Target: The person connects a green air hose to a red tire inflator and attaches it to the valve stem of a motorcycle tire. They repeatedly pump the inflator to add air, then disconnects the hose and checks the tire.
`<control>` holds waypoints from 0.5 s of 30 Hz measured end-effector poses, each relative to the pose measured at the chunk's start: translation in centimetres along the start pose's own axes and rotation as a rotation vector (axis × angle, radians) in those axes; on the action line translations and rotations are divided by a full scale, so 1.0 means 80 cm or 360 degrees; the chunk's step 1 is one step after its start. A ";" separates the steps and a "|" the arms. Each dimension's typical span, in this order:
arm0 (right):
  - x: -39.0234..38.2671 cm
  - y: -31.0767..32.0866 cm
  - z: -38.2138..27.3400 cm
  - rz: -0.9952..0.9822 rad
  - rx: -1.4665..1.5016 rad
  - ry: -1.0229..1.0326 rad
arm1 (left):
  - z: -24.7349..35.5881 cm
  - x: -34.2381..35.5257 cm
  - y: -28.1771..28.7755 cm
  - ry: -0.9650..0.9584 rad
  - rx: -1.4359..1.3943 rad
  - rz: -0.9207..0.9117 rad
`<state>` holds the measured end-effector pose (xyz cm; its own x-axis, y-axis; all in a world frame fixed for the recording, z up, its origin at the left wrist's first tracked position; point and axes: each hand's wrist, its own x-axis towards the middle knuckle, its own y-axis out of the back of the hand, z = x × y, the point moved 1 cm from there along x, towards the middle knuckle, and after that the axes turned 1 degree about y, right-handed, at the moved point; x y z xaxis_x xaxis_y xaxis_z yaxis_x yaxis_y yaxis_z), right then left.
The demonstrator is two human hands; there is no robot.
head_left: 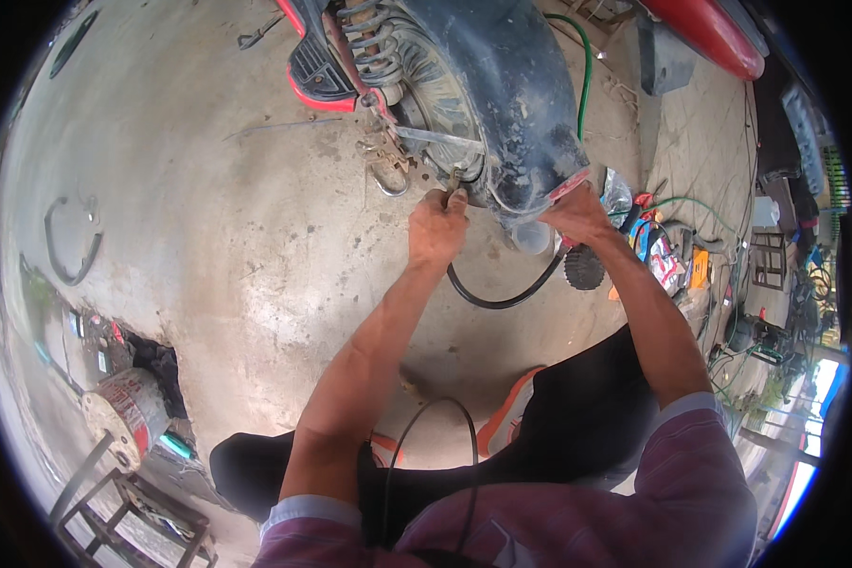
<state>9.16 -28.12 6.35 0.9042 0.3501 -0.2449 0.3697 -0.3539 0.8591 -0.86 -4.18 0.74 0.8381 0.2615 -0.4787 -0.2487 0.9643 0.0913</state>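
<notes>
The wheel (435,99) of a scooter or motorbike is in front of me, beneath a dusty dark mudguard (511,85) and beside a coil spring (374,43). My left hand (437,229) is closed in a pinch on a small brass-coloured fitting (455,178) at the wheel's near edge. From below that hand a black hose (492,304) curves round to my right hand (579,216). That hand is closed by the mudguard's rear end, where red shows on both sides of it; its grip is largely hidden. Below hangs a black ribbed round piece (583,269).
A U-shaped metal piece (388,180) lies left of the wheel. A green hose (587,66) runs behind it, and colourful packets (658,256) lie to the right. At lower left are a drum-like container (128,412), a hole in the floor (156,364) and a metal frame (128,521).
</notes>
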 end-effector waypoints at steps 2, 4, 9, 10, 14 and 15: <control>0.023 -0.017 0.029 0.0087 -0.0030 0.0300 | -0.012 0.002 -0.007 -0.0068 0.0060 0.0089; 0.038 -0.019 0.038 0.0103 -0.0069 0.0439 | -0.005 -0.008 -0.011 -0.0080 0.0008 0.0158; 0.060 -0.008 0.017 -0.0134 -0.0011 0.0373 | -0.001 -0.026 -0.006 -0.0272 0.0162 0.0291; 0.054 -0.003 0.000 -0.0131 0.0062 0.0324 | 0.002 -0.031 -0.003 -0.0278 0.0158 0.0277; 0.054 -0.011 -0.006 0.0061 0.0195 0.0486 | 0.010 -0.038 -0.007 -0.0145 0.0157 0.0342; 0.053 -0.011 -0.005 0.0050 0.0253 0.0526 | 0.008 -0.038 -0.012 -0.0180 0.0187 0.0381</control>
<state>12.62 -26.01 4.75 0.8071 0.5892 -0.0387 0.3952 -0.4903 0.7768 -2.85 -5.87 2.66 0.8129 0.4791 -0.3313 -0.3938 0.8711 0.2935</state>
